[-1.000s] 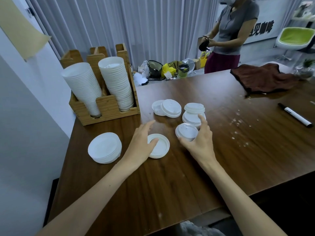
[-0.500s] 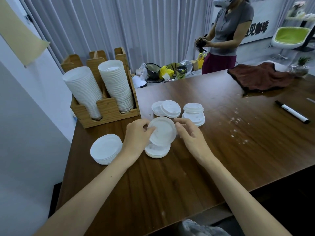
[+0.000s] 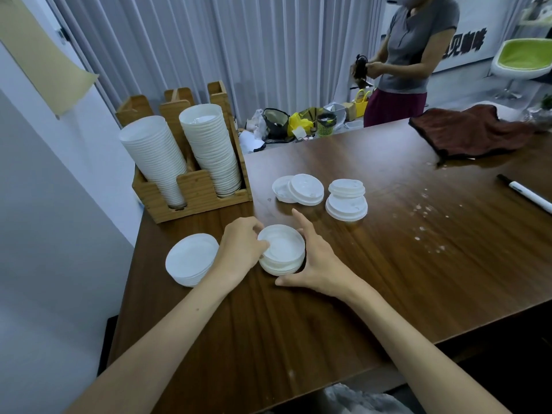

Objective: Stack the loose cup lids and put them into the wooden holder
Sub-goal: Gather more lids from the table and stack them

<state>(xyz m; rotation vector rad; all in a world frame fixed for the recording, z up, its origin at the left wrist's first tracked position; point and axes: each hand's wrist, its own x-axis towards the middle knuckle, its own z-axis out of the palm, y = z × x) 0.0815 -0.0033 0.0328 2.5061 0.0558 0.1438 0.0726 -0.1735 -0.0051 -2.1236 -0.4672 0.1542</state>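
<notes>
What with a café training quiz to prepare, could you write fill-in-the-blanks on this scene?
1. The light wooden holder has ____ tall white stacks standing in it.
2. The left hand and right hand hold a small stack of white round plastic cup lids that sits ____ them.
3. The white marker pen with a black cap lies near the dark wooden table's ____ edge.
4. A flat pile of white lids lies to the ____ of the left hand.
Missing words: two; between; right; left.

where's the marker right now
In the head view the marker lies on the table's right side, just in front of the brown cloth.
</notes>
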